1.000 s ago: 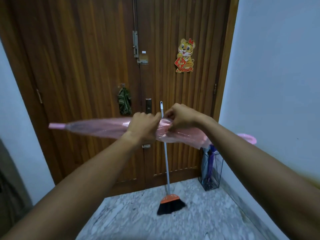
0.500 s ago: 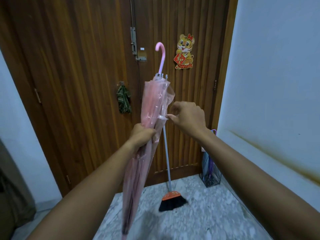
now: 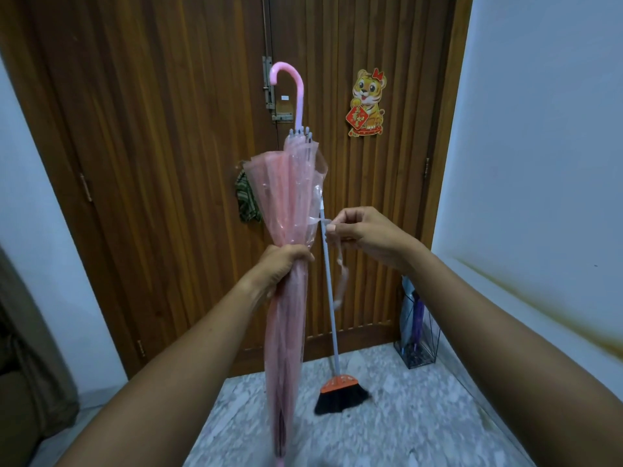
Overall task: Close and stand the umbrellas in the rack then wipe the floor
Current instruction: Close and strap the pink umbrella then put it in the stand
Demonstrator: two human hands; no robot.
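Observation:
A folded, see-through pink umbrella (image 3: 290,203) stands upright in front of me, hooked handle up and tip down near the floor. My left hand (image 3: 285,264) grips it around the middle, bunching the canopy. My right hand (image 3: 364,232) pinches the umbrella's thin closing strap, which trails down in a loop to the right of the canopy. The wire umbrella rack (image 3: 418,338) stands in the right corner by the door with a purple umbrella (image 3: 418,315) upright in it.
A broom (image 3: 340,392) with an orange head and black bristles leans against the wooden door (image 3: 168,129) just behind the umbrella. White walls close in on both sides. The floor (image 3: 404,426) is grey marble. A dark cloth (image 3: 246,200) hangs on the door.
The umbrella swung from lying level across my hands to upright, handle up. My right hand drew the strap out to the right, away from the canopy.

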